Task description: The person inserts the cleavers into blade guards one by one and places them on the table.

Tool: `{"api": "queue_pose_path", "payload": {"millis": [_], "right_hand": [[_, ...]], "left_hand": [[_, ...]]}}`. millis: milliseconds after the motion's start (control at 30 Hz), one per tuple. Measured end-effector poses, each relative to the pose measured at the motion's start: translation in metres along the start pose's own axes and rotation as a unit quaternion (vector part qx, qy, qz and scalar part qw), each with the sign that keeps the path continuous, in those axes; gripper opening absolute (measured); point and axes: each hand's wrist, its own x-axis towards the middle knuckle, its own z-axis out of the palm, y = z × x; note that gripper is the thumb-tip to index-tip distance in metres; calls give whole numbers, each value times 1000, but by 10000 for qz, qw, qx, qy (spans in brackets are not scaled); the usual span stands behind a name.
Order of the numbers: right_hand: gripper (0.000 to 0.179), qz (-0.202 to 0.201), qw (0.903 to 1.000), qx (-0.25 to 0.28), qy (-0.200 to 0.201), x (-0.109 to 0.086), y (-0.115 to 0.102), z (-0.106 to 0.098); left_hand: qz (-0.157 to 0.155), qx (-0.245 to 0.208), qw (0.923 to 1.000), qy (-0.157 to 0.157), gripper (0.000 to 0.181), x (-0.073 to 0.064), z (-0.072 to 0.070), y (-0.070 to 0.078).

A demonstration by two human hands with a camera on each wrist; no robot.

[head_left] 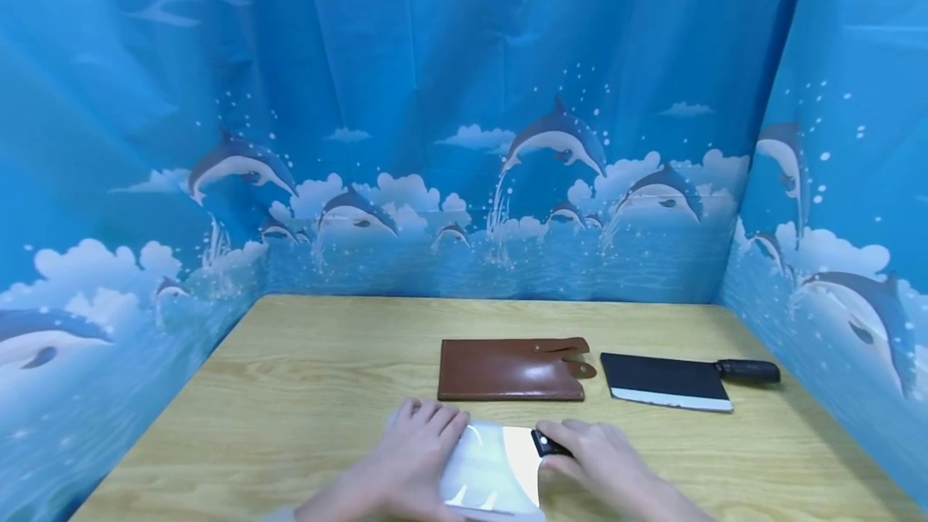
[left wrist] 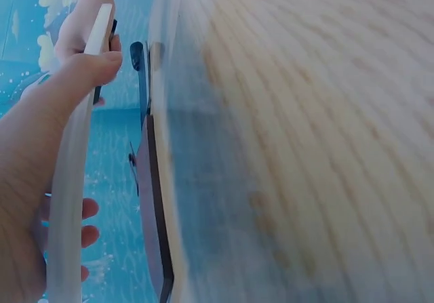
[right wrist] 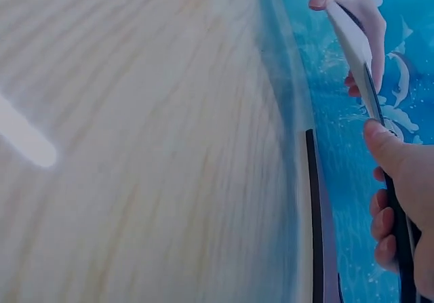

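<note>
A kitchen cleaver (head_left: 524, 457) with a black handle is held off the table, its bright blade part-way inside a whitish translucent blade cover (head_left: 467, 470). My left hand (head_left: 413, 457) grips the cover from the left, thumb on one face and fingers on the other. The left wrist view shows this cover (left wrist: 70, 181) edge-on. My right hand (head_left: 598, 457) holds the black handle (right wrist: 401, 249), with its thumb lying near the base of the blade. Most of the blade is behind the cover's wall.
Beyond the hands, a brown leather knife sheath (head_left: 500, 369) with a snap strap lies on the wooden table (head_left: 312, 377). To its right is a second cleaver (head_left: 660, 381), dark-bladed with a pale edge. A blue dolphin-print curtain (head_left: 435, 103) encloses the back and sides.
</note>
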Motion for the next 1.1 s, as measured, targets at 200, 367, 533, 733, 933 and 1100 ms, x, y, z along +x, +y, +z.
{"api": "queue_pose_path", "payload": {"millis": [200, 367, 533, 733, 933, 1100], "right_hand": [[40, 254, 9992, 144, -270, 4, -2, 4], [40, 281, 9994, 95, -189, 5, -1, 3], [39, 95, 9999, 34, 16, 5, 1, -1], [39, 84, 9999, -94, 57, 2, 9, -6], [36, 489, 9981, 317, -220, -6, 21, -14], [38, 787, 9943, 452, -566, -12, 27, -24]], "left_hand": [[-123, -75, 9998, -163, 105, 0, 2, 3], [-105, 31, 9997, -233, 107, 1, 2, 3], [41, 92, 9999, -58, 108, 1, 3, 3], [167, 109, 9997, 170, 107, -1, 2, 0], [295, 80, 9995, 68, 109, -1, 0, -3], [577, 265, 9979, 154, 107, 8, 0, -2]]}}
